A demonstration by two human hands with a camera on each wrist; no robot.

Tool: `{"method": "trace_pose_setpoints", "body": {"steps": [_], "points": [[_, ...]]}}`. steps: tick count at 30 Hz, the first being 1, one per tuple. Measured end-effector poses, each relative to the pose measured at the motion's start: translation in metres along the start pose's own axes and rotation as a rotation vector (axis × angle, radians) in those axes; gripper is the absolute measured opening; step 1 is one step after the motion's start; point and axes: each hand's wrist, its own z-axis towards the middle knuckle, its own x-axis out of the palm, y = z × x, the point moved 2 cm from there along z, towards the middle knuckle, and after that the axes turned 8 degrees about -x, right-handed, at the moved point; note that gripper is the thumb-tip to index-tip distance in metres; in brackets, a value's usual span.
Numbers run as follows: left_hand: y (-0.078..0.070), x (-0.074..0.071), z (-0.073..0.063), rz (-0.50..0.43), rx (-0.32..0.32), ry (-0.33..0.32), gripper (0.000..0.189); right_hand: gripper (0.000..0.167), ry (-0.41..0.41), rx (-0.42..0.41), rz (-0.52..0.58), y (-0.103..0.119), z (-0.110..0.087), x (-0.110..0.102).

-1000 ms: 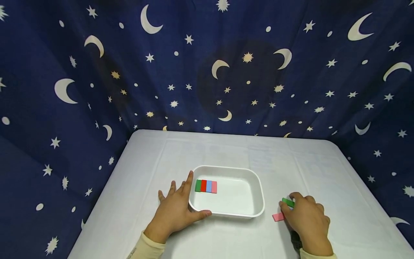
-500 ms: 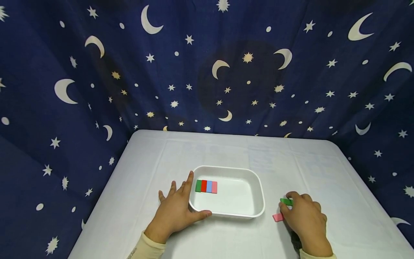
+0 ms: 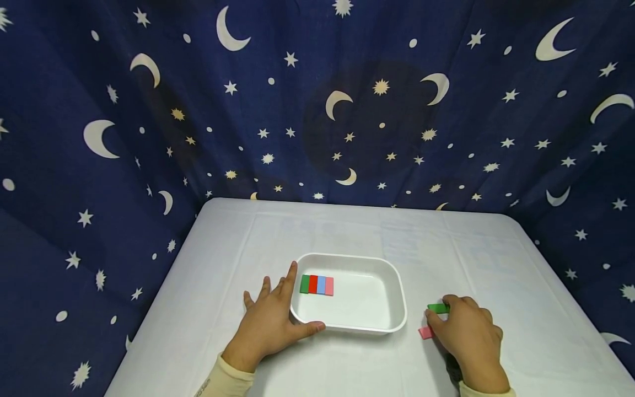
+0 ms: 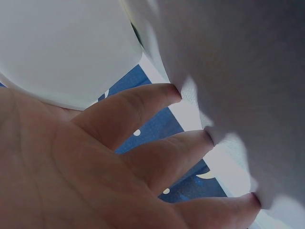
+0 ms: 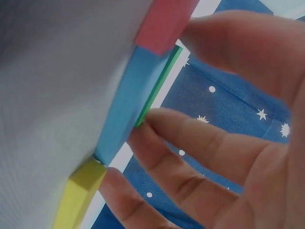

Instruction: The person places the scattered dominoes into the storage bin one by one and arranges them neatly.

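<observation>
so, left hand [image 3: 270, 325]: fingers apart on the white tray [image 3: 347, 329], probably steadying it
4 coloured pieces [image 3: 317, 285]: lined up at the tray's left end, likely saving room
right hand [image 3: 466, 336]: curled at the green block [image 3: 437, 309], can't tell if pinching
green block: right of the tray, near the blue block [image 5: 126, 105]

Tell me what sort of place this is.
Probably a curtained-off tabletop workspace: a navy moon-and-star curtain hangs behind and beside a white-clothed table, where a white tray holds four colored blocks.
</observation>
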Motion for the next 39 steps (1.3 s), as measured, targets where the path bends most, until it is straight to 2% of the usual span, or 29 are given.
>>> {"method": "trace_pose_setpoints", "body": {"steps": [6,17,24,39], "points": [[-0.0005,-0.0004,-0.0003,-0.007,0.003,-0.003,0.138,0.065,0.001,0.029,-0.006,-0.0012,0.0006,-0.0009],[-0.0012,-0.002,0.0002,-0.004,-0.006,0.004,0.139,0.06,-0.019,0.006,-0.007,0.0034,-0.0006,0.0],[-0.0014,-0.0021,-0.0003,-0.001,-0.006,0.005,0.139,0.06,0.002,0.023,-0.01,0.0049,0.001,0.0011],[-0.0014,-0.0016,-0.0003,-0.014,0.003,0.002,0.138,0.059,0.014,-0.003,0.007,0.0061,0.0003,0.003]]}}
